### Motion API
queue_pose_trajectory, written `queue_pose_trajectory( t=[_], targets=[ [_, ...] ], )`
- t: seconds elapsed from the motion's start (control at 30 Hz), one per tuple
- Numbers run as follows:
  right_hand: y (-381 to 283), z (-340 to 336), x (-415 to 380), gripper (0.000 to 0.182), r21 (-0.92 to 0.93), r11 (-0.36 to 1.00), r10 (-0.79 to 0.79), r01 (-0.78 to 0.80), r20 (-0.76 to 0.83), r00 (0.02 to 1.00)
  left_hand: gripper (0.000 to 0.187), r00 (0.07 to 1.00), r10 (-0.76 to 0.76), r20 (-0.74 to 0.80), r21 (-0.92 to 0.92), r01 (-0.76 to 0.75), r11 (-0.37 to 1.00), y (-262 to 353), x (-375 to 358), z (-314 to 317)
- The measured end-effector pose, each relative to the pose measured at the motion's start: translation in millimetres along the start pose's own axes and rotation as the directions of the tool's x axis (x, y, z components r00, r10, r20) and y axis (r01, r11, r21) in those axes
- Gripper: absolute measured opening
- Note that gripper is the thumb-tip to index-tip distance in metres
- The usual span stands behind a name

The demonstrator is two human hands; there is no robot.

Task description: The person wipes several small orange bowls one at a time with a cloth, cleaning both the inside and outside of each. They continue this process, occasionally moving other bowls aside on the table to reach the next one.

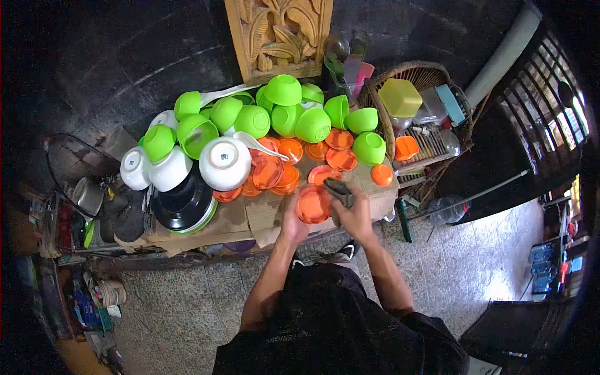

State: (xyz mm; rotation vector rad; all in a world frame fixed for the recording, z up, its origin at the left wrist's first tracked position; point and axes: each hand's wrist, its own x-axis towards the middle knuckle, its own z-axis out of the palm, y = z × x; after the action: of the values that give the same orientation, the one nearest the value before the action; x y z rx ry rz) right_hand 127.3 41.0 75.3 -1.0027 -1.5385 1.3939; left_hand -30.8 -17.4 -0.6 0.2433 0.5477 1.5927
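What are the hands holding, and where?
The left hand holds an orange dish by its left edge. The right hand holds a dark cloth bunched in its fingers.

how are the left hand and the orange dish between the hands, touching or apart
Touching. The head view shows the left hand holding the orange dish at its left edge.

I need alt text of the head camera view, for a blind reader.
The left hand holds an orange dish; the right hand holds a dark cloth near it. Beyond, a cardboard-covered table carries green bowls, white bowls and more orange dishes.
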Motion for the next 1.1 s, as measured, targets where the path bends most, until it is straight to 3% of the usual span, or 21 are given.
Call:
queue_pose_trajectory(
  t=[0.03,0.07,0.1,0.2,0.3,0.37,0.5,0.57,0.67,0.8,0.87,0.9,0.97,1.1],
  targets=[
    [4.4,1.1,-1.7,0.041,-0.350,0.919,-0.191,0.184,0.014,0.982,0.051,0.999,0.030,-0.015,0.057,-0.029,0.998,-3.4,1.7,-2.2],
    [7.1,3.3,-3.6,0.047,-0.647,0.687,-0.358,0.331,0.096,0.929,0.052,0.998,0.064,-0.028,0.114,-0.060,0.992,-6.3,2.8,-4.7],
    [3.2,9.4,-6.9,0.054,-0.666,0.655,-0.375,0.358,0.125,0.919,0.052,0.997,0.065,-0.029,0.114,-0.062,0.992,-6.6,3.3,-4.5],
    [1.0,30.5,-7.8,0.051,-0.688,0.579,-0.429,0.438,0.200,0.881,0.053,0.999,0.040,0.001,0.151,-0.040,0.988,-8.1,3.4,-1.8],
    [8.7,44.3,-15.5,0.053,-0.677,0.569,-0.403,0.468,0.267,0.875,0.059,0.992,0.099,-0.083,0.099,-0.091,0.991,-7.1,1.0,-0.9],
    [12.4,43.9,-17.9,0.060,-0.660,0.552,-0.385,0.510,0.340,0.858,0.060,0.996,0.084,-0.010,-0.032,-0.084,0.996,-6.5,3.0,-3.1],
    [0.5,33.6,-31.5,0.065,-0.666,0.511,-0.352,0.543,0.415,0.839,0.060,0.993,0.122,0.003,0.003,-0.122,0.993,-5.0,-1.8,-1.0],
    [-0.4,26.2,-36.1,0.070,-0.664,0.525,-0.279,0.533,0.457,0.845,0.061,0.995,0.073,-0.072,0.004,-0.073,0.997,-2.3,1.6,3.5],
    [-3.5,11.0,-40.4,0.068,-0.699,0.482,-0.283,0.529,0.447,0.848,0.060,0.996,0.084,-0.042,0.147,-0.077,0.986,-0.5,3.8,2.4],
    [4.4,-4.2,-30.4,0.062,-0.726,0.462,-0.334,0.509,0.389,0.858,0.061,0.984,0.123,-0.127,0.134,-0.106,0.985,-10.7,11.2,-8.0],
    [5.2,-7.9,-22.4,0.055,-0.769,0.478,-0.348,0.426,0.279,0.895,0.061,0.975,0.216,0.053,0.155,-0.221,0.963,-5.4,7.4,4.8],
    [3.2,-7.1,-16.7,0.053,-0.769,0.485,-0.392,0.416,0.235,0.890,0.061,0.975,0.214,0.053,0.156,-0.220,0.963,-4.5,5.1,7.5],
    [0.9,-2.0,-5.2,0.052,-0.786,0.485,-0.392,0.384,0.197,0.898,0.064,0.990,0.134,-0.031,0.180,-0.126,0.975,-2.2,0.8,12.4],
    [-0.3,21.1,1.0,0.054,-0.776,0.508,-0.436,0.375,0.144,0.888,0.060,0.978,0.199,-0.066,0.235,-0.179,0.955,-10.4,7.5,-2.1]
  ],
)
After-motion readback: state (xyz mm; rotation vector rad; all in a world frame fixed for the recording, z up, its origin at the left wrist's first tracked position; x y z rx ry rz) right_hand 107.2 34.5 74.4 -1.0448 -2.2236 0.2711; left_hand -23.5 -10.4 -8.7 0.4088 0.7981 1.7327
